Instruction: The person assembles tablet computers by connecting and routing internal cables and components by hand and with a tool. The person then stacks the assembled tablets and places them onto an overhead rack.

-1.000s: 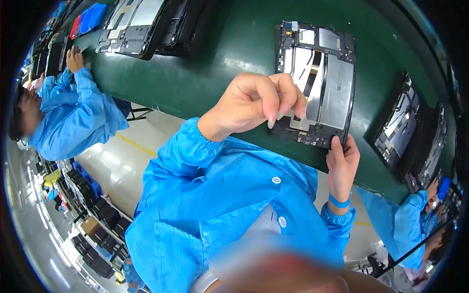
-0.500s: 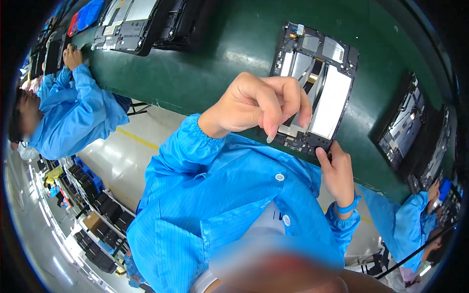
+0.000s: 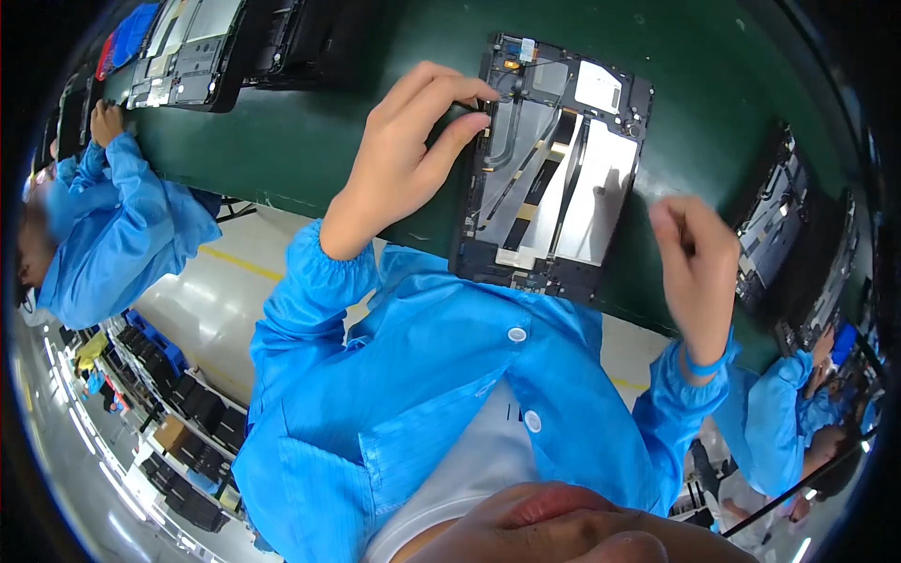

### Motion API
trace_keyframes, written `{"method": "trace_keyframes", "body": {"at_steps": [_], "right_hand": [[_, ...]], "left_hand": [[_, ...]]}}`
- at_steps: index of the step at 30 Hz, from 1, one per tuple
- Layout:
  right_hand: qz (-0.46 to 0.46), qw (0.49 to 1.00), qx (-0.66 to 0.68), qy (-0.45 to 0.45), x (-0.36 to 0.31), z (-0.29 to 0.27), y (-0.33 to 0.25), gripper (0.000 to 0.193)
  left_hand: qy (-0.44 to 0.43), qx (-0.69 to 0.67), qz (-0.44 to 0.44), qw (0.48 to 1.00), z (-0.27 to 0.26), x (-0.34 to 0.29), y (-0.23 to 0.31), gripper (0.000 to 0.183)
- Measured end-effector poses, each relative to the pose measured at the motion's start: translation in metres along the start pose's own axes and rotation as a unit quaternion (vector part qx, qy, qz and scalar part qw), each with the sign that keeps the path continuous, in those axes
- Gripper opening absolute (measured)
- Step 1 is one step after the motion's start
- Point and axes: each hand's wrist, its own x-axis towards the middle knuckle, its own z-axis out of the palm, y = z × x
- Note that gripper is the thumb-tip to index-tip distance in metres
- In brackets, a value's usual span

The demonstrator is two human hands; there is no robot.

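An opened tablet lies on the green table in front of me, its inside facing up. It has a black frame, silver battery panels and dark ribbon cables. My left hand is at the tablet's upper left edge, thumb and fingertips bent around the rim. Off the tablet's right side, my right hand hovers with its fingers curled in and the thumb close to them. It is slightly smeared, and what it may pinch is hidden. A blue band circles my right wrist.
Stacked opened tablets stand on the green table at the far left, beside blue and red bins. More tablets lean at the right. Co-workers in blue coats sit at the left and right.
My left hand has gone from above the tablet's lower middle to its upper left edge. My right hand has let go of the lower right corner and moved right. The view has shifted.
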Motion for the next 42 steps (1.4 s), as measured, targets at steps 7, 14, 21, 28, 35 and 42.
{"method": "trace_keyframes", "body": {"at_steps": [7, 14, 21, 28, 35, 42], "right_hand": [[-0.205, 0.977, -0.035, 0.050, 0.099, 0.019, 0.018, 0.012], [-0.227, 0.973, -0.037, 0.031, 0.147, 0.029, 0.032, 0.017], [-0.221, 0.968, -0.110, -0.045, 0.166, 0.027, 0.052, 0.016], [-0.251, 0.956, -0.148, 0.008, 0.157, 0.025, 0.039, 0.015], [-0.255, 0.948, -0.179, 0.058, 0.141, 0.023, 0.026, 0.013], [-0.277, 0.939, -0.179, 0.095, 0.120, 0.020, 0.020, 0.014]], "left_hand": [[-0.126, 0.122, 0.163, 0.971, 0.018, 0.026, 0.004, 0.029], [-0.172, 0.167, 0.275, 0.931, 0.042, 0.049, 0.000, 0.046], [-0.167, 0.181, 0.274, 0.930, 0.040, 0.051, -0.010, 0.060], [-0.184, 0.157, 0.282, 0.928, 0.035, 0.053, -0.012, 0.062], [-0.221, 0.123, 0.303, 0.919, 0.031, 0.062, -0.014, 0.061], [-0.252, 0.131, 0.293, 0.913, 0.028, 0.059, -0.012, 0.061]]}}
